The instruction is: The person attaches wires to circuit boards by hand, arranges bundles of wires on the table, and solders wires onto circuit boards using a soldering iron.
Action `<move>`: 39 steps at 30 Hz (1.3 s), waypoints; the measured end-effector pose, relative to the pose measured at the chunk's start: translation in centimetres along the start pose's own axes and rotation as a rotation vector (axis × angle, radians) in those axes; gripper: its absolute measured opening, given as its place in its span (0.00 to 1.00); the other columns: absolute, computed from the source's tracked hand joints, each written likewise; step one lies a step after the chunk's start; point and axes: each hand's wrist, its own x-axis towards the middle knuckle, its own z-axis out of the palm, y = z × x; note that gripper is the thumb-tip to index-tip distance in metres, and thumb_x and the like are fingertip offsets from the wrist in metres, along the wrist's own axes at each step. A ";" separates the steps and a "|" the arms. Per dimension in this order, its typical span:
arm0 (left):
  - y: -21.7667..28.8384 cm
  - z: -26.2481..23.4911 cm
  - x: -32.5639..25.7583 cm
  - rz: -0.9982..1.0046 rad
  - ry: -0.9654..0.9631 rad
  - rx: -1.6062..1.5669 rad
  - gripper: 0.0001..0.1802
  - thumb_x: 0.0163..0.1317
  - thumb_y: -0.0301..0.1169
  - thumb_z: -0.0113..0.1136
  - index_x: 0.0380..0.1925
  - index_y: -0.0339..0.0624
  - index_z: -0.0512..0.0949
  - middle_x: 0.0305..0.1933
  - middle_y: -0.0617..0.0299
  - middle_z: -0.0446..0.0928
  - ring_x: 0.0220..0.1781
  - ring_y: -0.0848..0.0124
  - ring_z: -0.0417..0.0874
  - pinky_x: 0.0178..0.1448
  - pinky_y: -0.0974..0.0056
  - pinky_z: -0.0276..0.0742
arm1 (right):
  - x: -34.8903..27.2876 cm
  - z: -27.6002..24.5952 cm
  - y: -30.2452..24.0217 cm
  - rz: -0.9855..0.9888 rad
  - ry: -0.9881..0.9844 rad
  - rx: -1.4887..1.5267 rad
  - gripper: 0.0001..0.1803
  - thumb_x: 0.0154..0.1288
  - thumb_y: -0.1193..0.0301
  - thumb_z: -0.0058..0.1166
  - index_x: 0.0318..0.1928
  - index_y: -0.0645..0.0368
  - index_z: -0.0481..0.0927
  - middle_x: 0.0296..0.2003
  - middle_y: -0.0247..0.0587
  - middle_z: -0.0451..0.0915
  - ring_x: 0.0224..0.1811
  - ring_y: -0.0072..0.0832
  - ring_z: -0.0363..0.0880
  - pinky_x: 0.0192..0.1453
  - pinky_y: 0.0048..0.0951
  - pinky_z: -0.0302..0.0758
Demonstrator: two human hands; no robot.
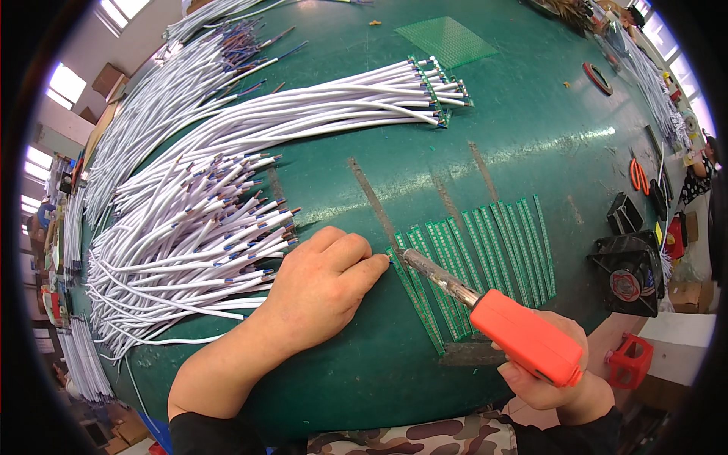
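White cables point(163, 262) spread across the left. Green circuit-board strips point(479, 250) lie in a row, a red soldering gun point(525, 335) reaching over them. The left hand point(324, 287), just left of the strips, has pinched fingertips, contents unclear; the right hand point(547, 393), nearer the body, grips the gun.

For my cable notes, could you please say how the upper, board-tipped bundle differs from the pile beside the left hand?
The bundle ends in green strips; the pile shows coloured wire ends. The bundle runs fairly parallel; the pile criss-crosses. Both are white and lie on the green table.
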 end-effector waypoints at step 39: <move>0.1 0.1 0.0 -0.005 -0.003 0.005 0.16 0.49 0.20 0.68 0.41 0.42 0.83 0.36 0.61 0.78 0.39 0.60 0.80 0.39 0.58 0.79 | -0.5 -0.2 -0.6 0.124 0.017 0.143 0.23 0.56 0.74 0.69 0.53 0.67 0.81 0.44 0.50 0.86 0.35 0.37 0.87 0.40 0.33 0.83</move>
